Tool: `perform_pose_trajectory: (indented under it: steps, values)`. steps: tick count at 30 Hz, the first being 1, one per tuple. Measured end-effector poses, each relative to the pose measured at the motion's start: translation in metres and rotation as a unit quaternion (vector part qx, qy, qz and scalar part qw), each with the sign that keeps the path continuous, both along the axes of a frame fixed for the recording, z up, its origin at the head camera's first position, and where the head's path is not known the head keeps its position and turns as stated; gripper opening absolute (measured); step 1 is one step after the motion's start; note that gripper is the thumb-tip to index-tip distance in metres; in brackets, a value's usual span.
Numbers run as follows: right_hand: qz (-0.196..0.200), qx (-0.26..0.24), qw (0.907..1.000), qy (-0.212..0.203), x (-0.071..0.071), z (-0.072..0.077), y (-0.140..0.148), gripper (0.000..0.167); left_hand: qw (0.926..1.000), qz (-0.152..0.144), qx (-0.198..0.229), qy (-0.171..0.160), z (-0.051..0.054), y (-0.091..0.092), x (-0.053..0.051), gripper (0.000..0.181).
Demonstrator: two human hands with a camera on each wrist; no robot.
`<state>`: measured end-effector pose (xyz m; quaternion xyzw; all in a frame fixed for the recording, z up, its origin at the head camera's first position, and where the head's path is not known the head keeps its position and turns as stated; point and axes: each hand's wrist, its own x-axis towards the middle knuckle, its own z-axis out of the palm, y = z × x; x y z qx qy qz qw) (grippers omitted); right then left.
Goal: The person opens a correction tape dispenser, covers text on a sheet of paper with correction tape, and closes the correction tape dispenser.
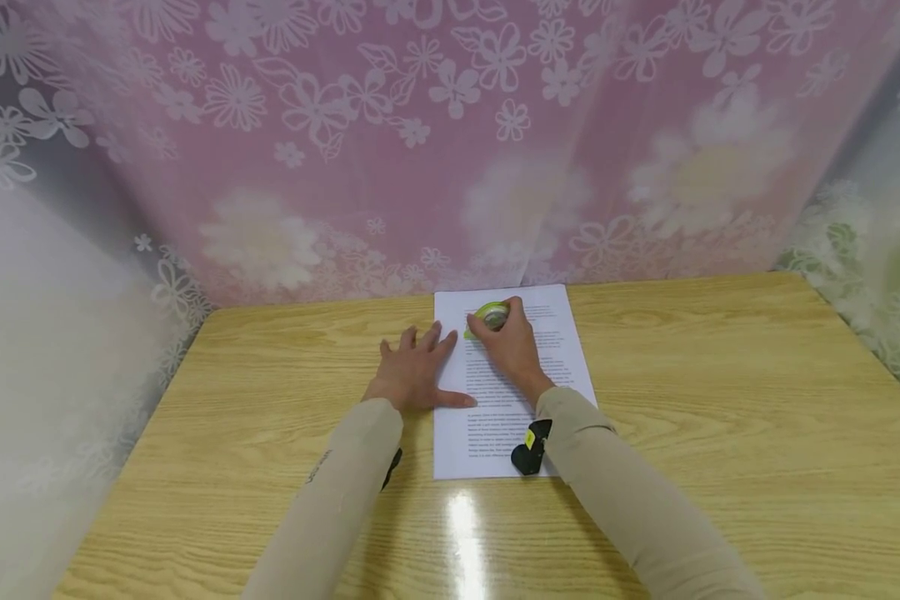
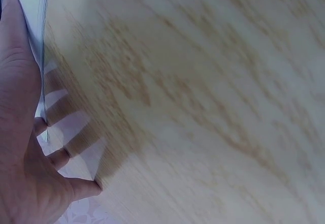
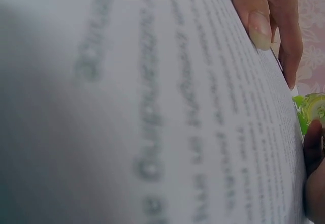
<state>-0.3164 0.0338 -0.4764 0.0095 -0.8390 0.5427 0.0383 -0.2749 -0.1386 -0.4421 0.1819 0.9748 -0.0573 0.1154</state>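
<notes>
green tape dispenser (image 1: pixel 494 316), likely correction tape: at eleven o'clock over the printed paper (image 1: pixel 450 446); tip contact cannot be verified. right hand (image 1: pixel 513 348) pinches it between thumb and fingers, presumably for control. left hand (image 1: pixel 412 375), spread wide at nine o'clock, overlaps the paper's edge, presumably steadying it. wooden table (image 1: pixel 270 417) beneath; floral curtain (image 1: pixel 390 183) at twelve.
</notes>
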Motion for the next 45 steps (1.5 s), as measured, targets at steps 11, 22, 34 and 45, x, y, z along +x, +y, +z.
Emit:
perform_pose_trajectory:
  steps: [11,22,34,45]
  values:
    - [-0.017,0.002,0.9996,0.023,0.001,0.003,-0.003,0.054,1.0,0.0,0.001,-0.003,0.002,0.0,0.0,0.11]
    - [-0.007,0.014,0.9995,0.028,0.0,0.003,0.0,0.054,1.0,0.003,0.002,-0.003,0.001,0.0,0.001,0.11]
    - [0.002,0.038,0.999,0.023,-0.001,0.007,0.012,0.055,1.0,0.004,0.008,0.001,0.0,-0.002,0.0,0.111]
    - [-0.008,0.042,0.9988,0.022,0.001,0.007,0.015,0.055,0.9998,0.009,0.016,-0.011,-0.002,0.0,-0.001,0.112]
